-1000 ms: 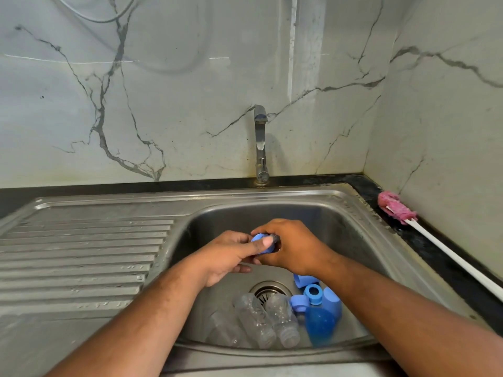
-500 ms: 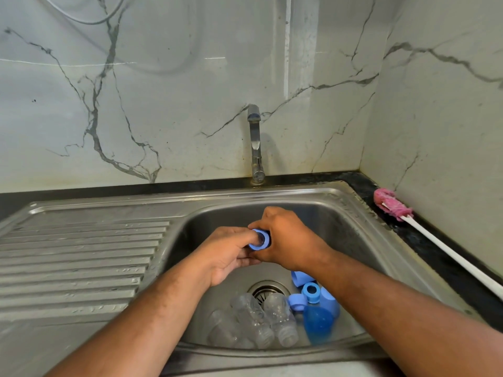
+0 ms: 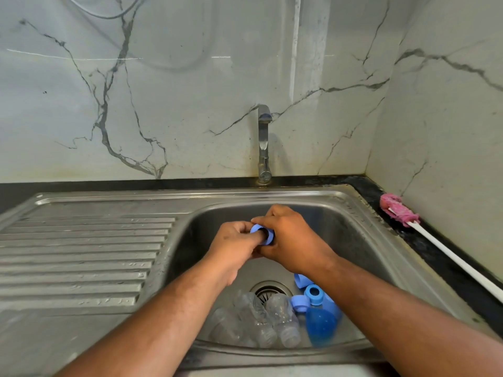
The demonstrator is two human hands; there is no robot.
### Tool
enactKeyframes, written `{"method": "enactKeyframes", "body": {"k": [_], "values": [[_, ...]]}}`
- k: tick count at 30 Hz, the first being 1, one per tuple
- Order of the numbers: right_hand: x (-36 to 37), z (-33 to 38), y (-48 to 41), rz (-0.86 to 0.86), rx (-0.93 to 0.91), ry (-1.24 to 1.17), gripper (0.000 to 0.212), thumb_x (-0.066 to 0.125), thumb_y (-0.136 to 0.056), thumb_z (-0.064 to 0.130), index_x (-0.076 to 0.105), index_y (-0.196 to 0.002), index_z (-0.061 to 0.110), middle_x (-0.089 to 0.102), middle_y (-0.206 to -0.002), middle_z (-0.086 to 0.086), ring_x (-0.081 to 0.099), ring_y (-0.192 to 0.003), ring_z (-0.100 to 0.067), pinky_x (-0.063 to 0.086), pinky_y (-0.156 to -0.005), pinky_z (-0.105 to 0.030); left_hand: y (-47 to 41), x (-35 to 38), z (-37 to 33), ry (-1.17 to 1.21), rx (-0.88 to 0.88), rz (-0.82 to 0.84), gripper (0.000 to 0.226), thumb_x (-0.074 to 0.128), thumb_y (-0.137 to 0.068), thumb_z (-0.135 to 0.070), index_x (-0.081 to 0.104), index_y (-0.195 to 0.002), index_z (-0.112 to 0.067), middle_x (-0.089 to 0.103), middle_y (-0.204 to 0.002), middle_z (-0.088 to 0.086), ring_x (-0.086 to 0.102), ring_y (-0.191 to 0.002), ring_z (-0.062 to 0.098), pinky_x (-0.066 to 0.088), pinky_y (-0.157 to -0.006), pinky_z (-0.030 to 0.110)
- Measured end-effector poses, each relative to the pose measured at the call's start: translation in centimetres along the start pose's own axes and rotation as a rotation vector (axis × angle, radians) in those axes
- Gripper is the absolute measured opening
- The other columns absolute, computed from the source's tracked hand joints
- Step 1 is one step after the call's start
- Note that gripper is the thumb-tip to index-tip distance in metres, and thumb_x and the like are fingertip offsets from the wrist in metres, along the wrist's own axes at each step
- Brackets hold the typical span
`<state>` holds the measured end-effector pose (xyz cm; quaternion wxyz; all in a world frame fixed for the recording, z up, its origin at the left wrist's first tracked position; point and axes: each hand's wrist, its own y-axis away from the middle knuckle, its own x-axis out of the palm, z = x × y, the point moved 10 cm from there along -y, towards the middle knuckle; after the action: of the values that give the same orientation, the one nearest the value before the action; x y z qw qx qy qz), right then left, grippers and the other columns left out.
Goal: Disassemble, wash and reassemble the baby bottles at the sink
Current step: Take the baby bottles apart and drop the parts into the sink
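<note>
Down in the stainless steel sink (image 3: 343,227), the basin holds the loose parts. Three clear plastic bottle bodies (image 3: 283,319) lie on their sides, huddled together just on the near side of the round slotted drain (image 3: 268,291). Right beside them sit the blue screw collars (image 3: 315,293), short, round and hollow, and a translucent blue dome cap (image 3: 321,326) rests against the near wall.

Above the middle of the basin both hands meet on one more blue collar ring (image 3: 262,235). The left hand (image 3: 231,246) has its fingers curled around it, one fingertip at the ring's dark opening. The right hand (image 3: 294,240) wraps it from the other side, fingers bent tight. The ring is off the sink floor, held between the two hands.

The ribbed steel drainboard (image 3: 81,254) runs off to the left, beaded with water. A slim chrome tap (image 3: 263,142) stands behind, against veined marble wall. On the black counter (image 3: 435,248) at right lies a pink fuzzy bottle brush (image 3: 397,210) with a long white handle.
</note>
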<state>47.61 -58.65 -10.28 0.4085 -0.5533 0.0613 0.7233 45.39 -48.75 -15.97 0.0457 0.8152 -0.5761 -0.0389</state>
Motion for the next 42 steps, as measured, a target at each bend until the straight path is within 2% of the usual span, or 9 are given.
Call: {"method": "enactKeyframes", "body": {"k": [5, 13, 18, 23, 25, 28, 31, 37, 42], "values": [[-0.2, -2.4, 0.2, 0.005, 0.083, -0.051, 0.032, 0.082, -0.083, 0.027, 0.074, -0.112, 0.018, 0.068, -0.101, -0.003, 0.064, -0.093, -0.016, 0.052, -0.085, -0.032, 0.5, 1.6, 1.0, 0.139, -0.153, 0.182, 0.020, 0.068, -0.097, -0.021, 0.073, -0.106, -0.003, 0.076, -0.095, 0.014, 0.070, -0.088, 0.023, 0.058, -0.091, 0.037], [1.0, -3.4, 0.9, 0.043, 0.167, -0.275, 0.070, 0.081, -0.085, 0.033, 0.051, -0.148, 0.029, 0.068, -0.122, 0.009, 0.064, -0.109, -0.004, 0.052, -0.101, -0.024, 0.5, 0.4, 3.1, 0.314, -0.390, 0.122, 0.036, 0.047, -0.108, -0.033, 0.063, -0.106, -0.001, 0.074, -0.080, 0.017, 0.070, -0.073, 0.027, 0.058, -0.072, 0.043], [0.4, -3.1, 0.8, 0.015, 0.156, -0.310, 0.070, 0.080, -0.086, 0.032, 0.048, -0.149, 0.030, 0.066, -0.122, 0.013, 0.063, -0.108, -0.001, 0.050, -0.098, -0.017, -0.1, -0.2, 3.4, 0.305, -0.387, 0.122, 0.029, 0.048, -0.107, -0.024, 0.063, -0.113, 0.000, 0.070, -0.091, 0.019, 0.068, -0.082, 0.028, 0.058, -0.071, 0.037], [-0.2, -4.6, 0.6, -0.026, 0.207, -0.340, 0.052, 0.082, -0.083, 0.036, 0.061, -0.131, 0.033, 0.064, -0.105, 0.022, 0.062, -0.093, 0.009, 0.047, -0.079, -0.004, -1.5, -1.4, 4.0, 0.169, -0.323, 0.105, 0.017, 0.061, -0.101, -0.017, 0.065, -0.107, -0.002, 0.071, -0.094, 0.016, 0.069, -0.080, 0.024, 0.061, -0.066, 0.031], [0.8, -5.7, 1.0, 0.089, 0.256, -0.242, 0.042, 0.083, -0.081, 0.038, 0.065, -0.119, 0.031, 0.066, -0.102, 0.016, 0.065, -0.090, -0.001, 0.052, -0.078, -0.013, -1.8, -2.0, 4.2, 0.014, -0.272, 0.102, 0.016, 0.070, -0.095, -0.013, 0.065, -0.104, -0.002, 0.063, -0.097, 0.019, 0.064, -0.083, 0.025, 0.059, -0.071, 0.030], [4.9, -7.3, 2.7, 0.493, 0.291, 0.029, 0.042, 0.084, -0.077, 0.048, 0.066, -0.112, 0.033, 0.068, -0.100, 0.012, 0.066, -0.091, -0.008, 0.056, -0.083, -0.030, -1.3, -2.0, 5.0, -0.247, -0.263, 0.199, 0.023, 0.080, -0.085, -0.011, 0.065, -0.100, -0.004, 0.059, -0.084, 0.015, 0.057, -0.075, 0.020, 0.058, -0.068, 0.024], [7.3, -7.1, 4.2, 0.699, 0.290, -0.016, 0.042, 0.085, -0.075, 0.051, 0.068, -0.109, 0.034, 0.075, -0.096, 0.008, 0.072, -0.090, -0.016, 0.058, -0.091, -0.045, -0.7, -1.5, 6.0, -0.463, -0.300, 0.311, 0.029, 0.086, -0.081, -0.024, 0.068, -0.100, -0.012, 0.068, -0.090, 0.010, 0.066, -0.082, 0.017, 0.057, -0.073, 0.028], [6.5, -5.6, 3.2, 0.628, 0.197, -0.048, 0.071, 0.086, -0.076, 0.047, 0.054, -0.139, 0.037, 0.065, -0.121, 0.016, 0.065, -0.094, -0.001, 0.052, -0.085, -0.024, -0.5, -0.1, 5.9, -0.382, -0.264, 0.390, 0.046, 0.086, -0.080, -0.023, 0.062, -0.117, -0.011, 0.075, -0.094, 0.011, 0.073, -0.086, 0.020, 0.059, -0.083, 0.030], [4.7, -3.6, 2.0, 0.439, 0.090, -0.238, 0.052, 0.088, -0.076, 0.040, 0.066, -0.123, 0.039, 0.069, -0.111, 0.018, 0.066, -0.100, -0.001, 0.055, -0.091, -0.024, -0.2, 0.9, 5.2, -0.076, -0.283, 0.427, 0.067, 0.083, -0.080, -0.008, 0.047, -0.136, -0.002, 0.075, -0.111, 0.020, 0.074, -0.101, 0.032, 0.060, -0.091, 0.040]]}}
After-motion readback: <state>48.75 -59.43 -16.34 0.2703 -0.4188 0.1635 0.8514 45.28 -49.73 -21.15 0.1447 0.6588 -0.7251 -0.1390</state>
